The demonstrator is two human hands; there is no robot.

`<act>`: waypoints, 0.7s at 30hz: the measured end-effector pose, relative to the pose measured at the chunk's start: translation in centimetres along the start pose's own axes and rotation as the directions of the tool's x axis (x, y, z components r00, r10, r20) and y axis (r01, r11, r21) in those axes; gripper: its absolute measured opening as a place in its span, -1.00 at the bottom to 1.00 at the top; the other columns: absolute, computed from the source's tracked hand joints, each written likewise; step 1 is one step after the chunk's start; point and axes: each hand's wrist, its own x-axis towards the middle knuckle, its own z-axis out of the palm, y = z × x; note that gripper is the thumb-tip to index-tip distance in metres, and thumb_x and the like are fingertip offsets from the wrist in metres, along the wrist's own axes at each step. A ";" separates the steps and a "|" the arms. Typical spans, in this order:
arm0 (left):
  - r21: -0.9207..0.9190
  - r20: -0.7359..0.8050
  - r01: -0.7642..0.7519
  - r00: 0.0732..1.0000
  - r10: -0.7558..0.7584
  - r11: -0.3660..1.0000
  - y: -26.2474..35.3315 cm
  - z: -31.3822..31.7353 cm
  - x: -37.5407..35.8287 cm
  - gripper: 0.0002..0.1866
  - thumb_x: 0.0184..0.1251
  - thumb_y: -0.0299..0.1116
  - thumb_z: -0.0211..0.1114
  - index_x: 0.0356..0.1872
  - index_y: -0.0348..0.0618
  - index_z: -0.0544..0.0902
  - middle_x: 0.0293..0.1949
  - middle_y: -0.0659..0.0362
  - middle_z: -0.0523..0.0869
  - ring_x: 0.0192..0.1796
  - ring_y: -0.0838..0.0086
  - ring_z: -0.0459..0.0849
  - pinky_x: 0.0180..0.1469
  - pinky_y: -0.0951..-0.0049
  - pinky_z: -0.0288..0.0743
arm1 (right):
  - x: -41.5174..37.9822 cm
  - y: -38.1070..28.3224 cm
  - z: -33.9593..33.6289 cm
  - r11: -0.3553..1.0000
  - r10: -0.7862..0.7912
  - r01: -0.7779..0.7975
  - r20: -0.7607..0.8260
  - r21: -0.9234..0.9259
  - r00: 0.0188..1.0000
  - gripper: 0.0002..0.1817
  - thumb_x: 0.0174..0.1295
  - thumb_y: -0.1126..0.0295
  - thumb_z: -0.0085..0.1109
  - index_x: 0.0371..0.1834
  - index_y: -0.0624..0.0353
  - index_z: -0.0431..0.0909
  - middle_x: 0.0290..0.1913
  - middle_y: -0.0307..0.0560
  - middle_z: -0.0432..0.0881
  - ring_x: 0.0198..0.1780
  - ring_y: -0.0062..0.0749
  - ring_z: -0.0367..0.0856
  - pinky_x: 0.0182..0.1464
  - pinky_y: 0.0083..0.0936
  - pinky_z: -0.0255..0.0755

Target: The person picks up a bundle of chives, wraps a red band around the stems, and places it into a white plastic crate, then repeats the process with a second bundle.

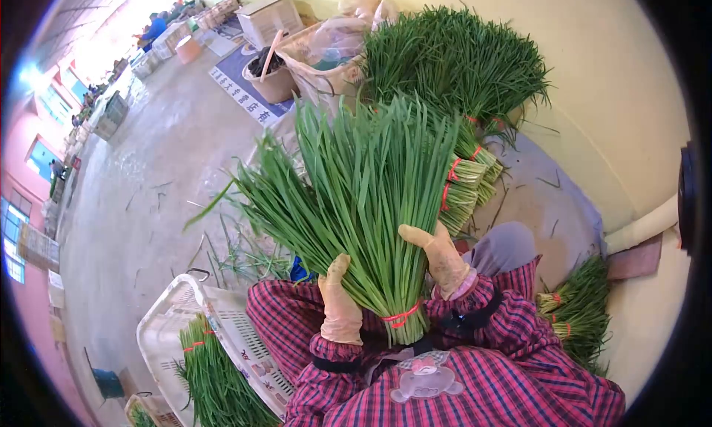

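Note:
A large bunch of garlic chives stands upright before my chest, its leaves fanning out away from me. A red band goes around the stalks near their cut ends. My left hand, in a pale glove, presses on the bunch's left side with the thumb up. On the other side my right hand, gloved too, grips the stalks a little higher. The fingers of both hands are partly hidden behind the leaves.
At lower left a white plastic basket holds banded chives. More bundles lie ahead right, below a big chive heap, and others by the wall. Buckets and a cardboard box stand ahead. Loose leaves litter the floor.

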 end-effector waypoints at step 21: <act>0.070 0.099 -0.022 0.995 0.015 0.997 -1.2 -0.3 1.2 -0.62 0.29 -0.50 0.33 0.13 -0.23 0.56 -0.02 0.17 0.70 -0.03 0.44 0.70 0.09 0.41 0.60 | 0.6 0.7 1.0 0.998 -0.010 0.010 0.009 -0.066 1.000 -0.34 0.23 0.43 0.35 0.38 0.20 0.28 0.15 -0.08 0.59 0.14 -0.40 0.55 0.22 -0.40 0.43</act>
